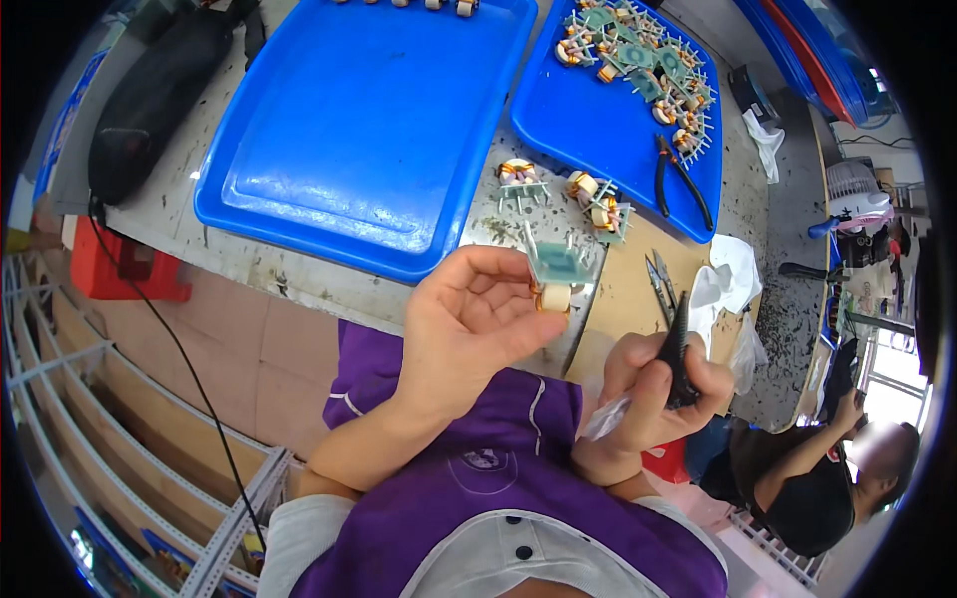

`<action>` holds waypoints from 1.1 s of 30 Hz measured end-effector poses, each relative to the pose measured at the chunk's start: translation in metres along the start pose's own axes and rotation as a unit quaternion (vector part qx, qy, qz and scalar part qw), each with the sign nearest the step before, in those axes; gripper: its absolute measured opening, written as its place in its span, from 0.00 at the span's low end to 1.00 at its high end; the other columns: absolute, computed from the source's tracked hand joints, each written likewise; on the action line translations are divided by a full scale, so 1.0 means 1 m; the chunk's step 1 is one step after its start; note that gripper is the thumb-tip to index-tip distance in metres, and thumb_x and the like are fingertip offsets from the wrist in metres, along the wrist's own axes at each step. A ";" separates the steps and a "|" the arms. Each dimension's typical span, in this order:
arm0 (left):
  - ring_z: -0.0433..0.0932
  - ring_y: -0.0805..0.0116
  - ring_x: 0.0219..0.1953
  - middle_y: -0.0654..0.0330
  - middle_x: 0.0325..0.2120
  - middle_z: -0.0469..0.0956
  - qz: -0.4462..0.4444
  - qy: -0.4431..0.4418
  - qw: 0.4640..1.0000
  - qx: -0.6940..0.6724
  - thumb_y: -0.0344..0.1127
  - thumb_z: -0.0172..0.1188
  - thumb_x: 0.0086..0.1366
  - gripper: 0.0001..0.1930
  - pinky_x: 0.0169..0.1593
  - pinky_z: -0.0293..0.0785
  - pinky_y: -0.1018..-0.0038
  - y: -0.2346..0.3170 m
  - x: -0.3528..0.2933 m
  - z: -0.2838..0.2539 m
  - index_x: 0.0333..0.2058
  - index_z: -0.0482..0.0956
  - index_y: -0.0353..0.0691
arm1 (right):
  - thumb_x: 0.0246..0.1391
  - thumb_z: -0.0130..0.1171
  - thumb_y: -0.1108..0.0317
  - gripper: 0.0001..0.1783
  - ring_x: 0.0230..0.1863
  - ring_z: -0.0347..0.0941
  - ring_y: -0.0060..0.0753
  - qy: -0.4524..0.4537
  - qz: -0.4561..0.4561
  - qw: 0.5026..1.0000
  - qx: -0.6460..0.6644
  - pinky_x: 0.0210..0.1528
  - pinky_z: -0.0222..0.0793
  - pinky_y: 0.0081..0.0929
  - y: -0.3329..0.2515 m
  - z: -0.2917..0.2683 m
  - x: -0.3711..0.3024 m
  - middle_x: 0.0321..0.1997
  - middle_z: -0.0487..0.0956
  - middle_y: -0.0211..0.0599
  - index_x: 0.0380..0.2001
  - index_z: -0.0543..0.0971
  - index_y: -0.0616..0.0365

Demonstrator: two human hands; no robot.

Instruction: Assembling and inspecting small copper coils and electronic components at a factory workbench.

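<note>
The left hand [471,324] is pinching a coil board [560,267]. Beside it, the right hand [648,404] is clasping a black-handled tool [679,357].

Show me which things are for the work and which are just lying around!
Probably for the work:
green board with coil, left hand
black-handled tool, right hand
coil boards, right blue tray

Probably just lying about:
fan
red stool
long black thing
</note>
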State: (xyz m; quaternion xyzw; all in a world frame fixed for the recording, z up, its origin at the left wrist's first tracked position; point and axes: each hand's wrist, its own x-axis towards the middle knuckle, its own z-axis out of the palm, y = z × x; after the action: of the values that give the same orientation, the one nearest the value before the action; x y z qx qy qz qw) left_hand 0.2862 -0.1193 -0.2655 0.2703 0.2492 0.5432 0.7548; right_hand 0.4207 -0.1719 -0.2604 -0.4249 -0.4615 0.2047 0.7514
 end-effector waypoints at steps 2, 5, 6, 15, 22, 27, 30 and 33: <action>0.74 0.65 0.40 0.52 0.38 0.72 -0.021 0.015 1.000 -0.007 0.21 0.61 0.49 0.19 0.44 0.72 0.72 -0.003 -0.004 -0.006 0.40 0.66 0.33 | 0.48 0.53 0.80 0.18 0.24 0.71 0.30 -0.149 -0.040 0.986 -0.063 0.24 0.70 0.23 -0.003 -0.005 -0.002 0.26 0.73 0.48 0.41 0.60 0.59; 0.74 0.66 0.39 0.53 0.37 0.72 -0.042 0.015 0.998 -0.036 0.23 0.61 0.50 0.19 0.42 0.72 0.72 -0.002 -0.007 -0.011 0.41 0.65 0.32 | 0.44 0.59 0.78 0.20 0.24 0.72 0.33 -0.210 -0.058 0.974 -0.067 0.25 0.69 0.26 -0.002 -0.006 -0.002 0.25 0.74 0.43 0.41 0.64 0.61; 0.74 0.67 0.40 0.53 0.37 0.71 -0.032 0.008 0.998 -0.052 0.19 0.61 0.48 0.19 0.43 0.72 0.74 -0.002 -0.008 -0.010 0.39 0.65 0.31 | 0.42 0.62 0.77 0.21 0.24 0.72 0.33 -0.244 -0.065 0.966 -0.060 0.24 0.69 0.27 -0.002 -0.005 0.000 0.24 0.74 0.42 0.41 0.66 0.61; 0.72 0.71 0.39 0.56 0.35 0.69 0.117 -0.024 0.987 0.103 0.17 0.63 0.45 0.20 0.42 0.71 0.77 -0.012 -0.009 -0.013 0.37 0.65 0.32 | 0.36 0.66 0.79 0.25 0.19 0.70 0.34 -0.242 -0.098 0.959 -0.111 0.19 0.66 0.28 0.006 0.000 -0.003 0.24 0.72 0.39 0.40 0.68 0.61; 0.71 0.70 0.40 0.57 0.35 0.66 0.165 -0.038 0.968 0.187 0.18 0.63 0.46 0.21 0.45 0.69 0.73 -0.013 -0.003 -0.013 0.38 0.64 0.33 | 0.33 0.67 0.80 0.26 0.17 0.68 0.32 -0.245 -0.115 0.953 -0.139 0.18 0.64 0.29 0.011 -0.001 0.004 0.24 0.71 0.38 0.39 0.69 0.61; 0.71 0.70 0.38 0.56 0.34 0.66 0.192 -0.041 0.959 0.203 0.17 0.64 0.44 0.22 0.43 0.69 0.74 0.002 -0.009 -0.020 0.38 0.64 0.33 | 0.36 0.66 0.80 0.23 0.18 0.68 0.34 -0.247 -0.111 0.951 -0.147 0.18 0.64 0.29 0.001 0.015 0.002 0.23 0.72 0.40 0.38 0.69 0.62; 0.71 0.70 0.36 0.56 0.34 0.66 0.215 -0.008 0.957 0.193 0.16 0.65 0.41 0.22 0.40 0.70 0.75 0.015 -0.029 -0.034 0.36 0.66 0.32 | 0.40 0.64 0.78 0.17 0.23 0.72 0.38 -0.252 -0.083 0.947 -0.182 0.26 0.70 0.32 -0.011 0.029 -0.019 0.23 0.73 0.45 0.35 0.69 0.62; 0.71 0.72 0.34 0.57 0.33 0.67 0.198 -0.003 0.949 0.244 0.20 0.66 0.42 0.20 0.37 0.69 0.77 0.055 -0.054 -0.043 0.35 0.69 0.33 | 0.46 0.59 0.74 0.11 0.19 0.66 0.29 -0.139 -0.116 0.963 -0.201 0.25 0.64 0.25 -0.032 0.073 -0.048 0.19 0.71 0.41 0.32 0.69 0.63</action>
State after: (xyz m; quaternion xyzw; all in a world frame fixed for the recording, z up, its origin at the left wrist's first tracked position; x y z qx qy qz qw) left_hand 0.2047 -0.1503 -0.2554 0.4916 0.3130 0.6039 0.5438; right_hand 0.3306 -0.1903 -0.2437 -0.4778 -0.6394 0.0766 0.5975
